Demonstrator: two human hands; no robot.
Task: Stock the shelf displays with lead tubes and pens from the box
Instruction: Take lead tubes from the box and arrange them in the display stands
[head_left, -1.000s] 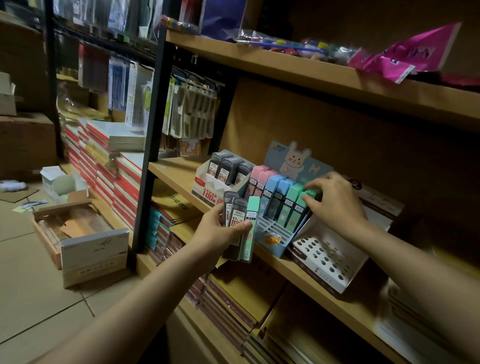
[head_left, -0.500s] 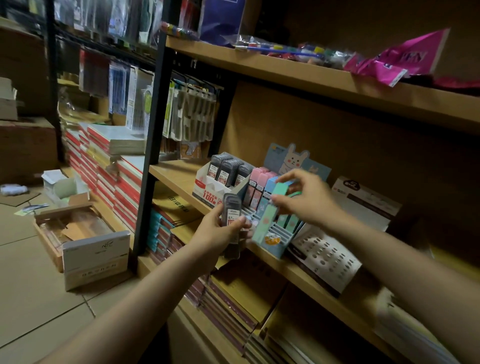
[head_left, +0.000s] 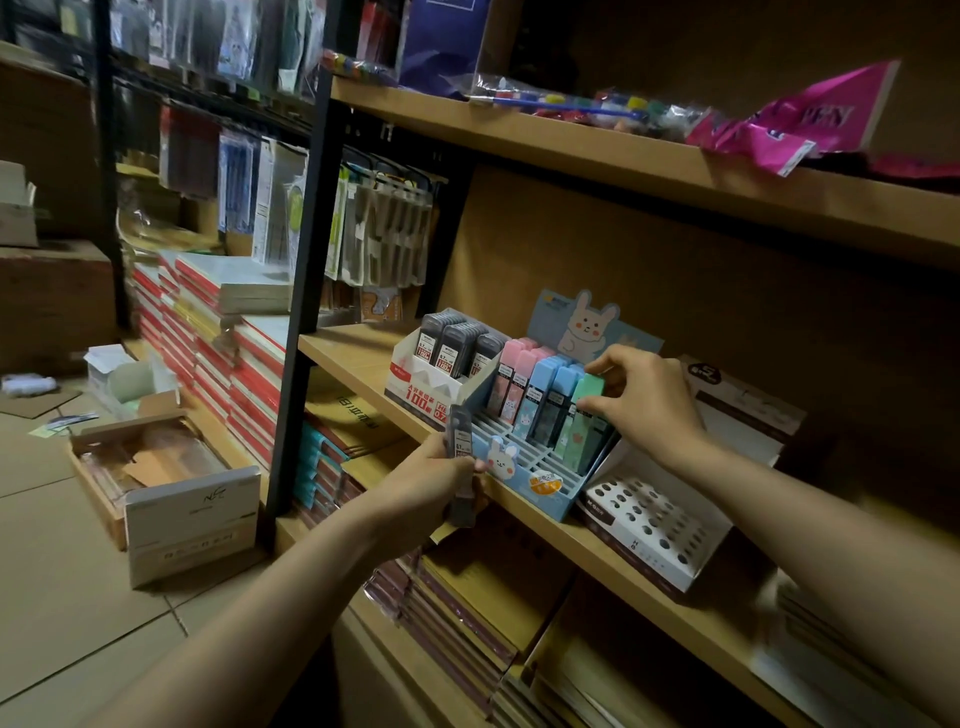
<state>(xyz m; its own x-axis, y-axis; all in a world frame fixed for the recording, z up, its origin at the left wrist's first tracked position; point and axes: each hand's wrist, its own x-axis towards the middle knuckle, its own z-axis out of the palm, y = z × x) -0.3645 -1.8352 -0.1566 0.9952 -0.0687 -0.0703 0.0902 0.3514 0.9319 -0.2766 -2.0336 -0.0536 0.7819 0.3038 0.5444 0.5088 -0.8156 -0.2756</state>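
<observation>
right hand (head_left: 641, 397) pinches green tube (head_left: 586, 410) — left hand (head_left: 434, 478) grips prob. dark tubes (head_left: 461, 467)

We see through one wide-angle camera worn on the head, looking forward and down, turned toward the wooden shelf (head_left: 597, 540) on our right. Both forearms reach in from the bottom edge, so the displays sit close. The tiled floor (head_left: 47, 561) recedes at left. No second view shares this scene.
</observation>
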